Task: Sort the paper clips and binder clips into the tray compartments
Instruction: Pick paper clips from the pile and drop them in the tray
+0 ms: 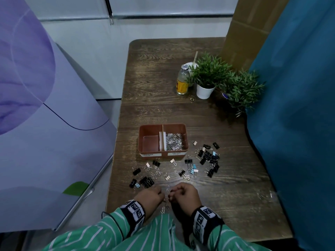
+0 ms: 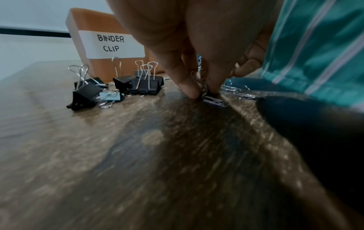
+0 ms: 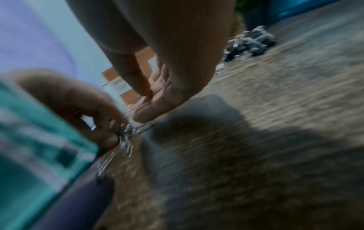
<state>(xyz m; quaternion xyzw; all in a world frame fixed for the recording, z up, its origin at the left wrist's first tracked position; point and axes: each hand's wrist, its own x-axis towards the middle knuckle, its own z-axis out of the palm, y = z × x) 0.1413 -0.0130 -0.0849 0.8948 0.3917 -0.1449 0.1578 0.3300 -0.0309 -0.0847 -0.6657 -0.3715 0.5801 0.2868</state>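
The brown two-part tray [image 1: 163, 151] stands mid-table; its right compartment holds a heap of silver paper clips [image 1: 175, 141], and the left one, labelled "BINDER CLIP" [image 2: 111, 43], is bare. Black, blue and white binder clips [image 1: 208, 156] lie scattered in front of and to the right of it, with a black cluster [image 2: 141, 85] near my left hand. At the table's front edge my left hand [image 1: 162, 193] pinches a small bunch of paper clips [image 2: 202, 87] between thumb and finger, down on the wood. My right hand [image 1: 172, 194] is close beside it, fingertips [image 3: 141, 116] at the same bunch [image 3: 126, 132], gripping nothing visible.
A glass bottle [image 1: 183, 80], two potted plants [image 1: 206, 75], a small ring [image 1: 192, 99] and a cardboard box [image 1: 244, 33] stand at the back right. A blue curtain [image 1: 299, 124] hangs along the right edge. Some loose paper clips [image 1: 164, 208] lie by the front edge.
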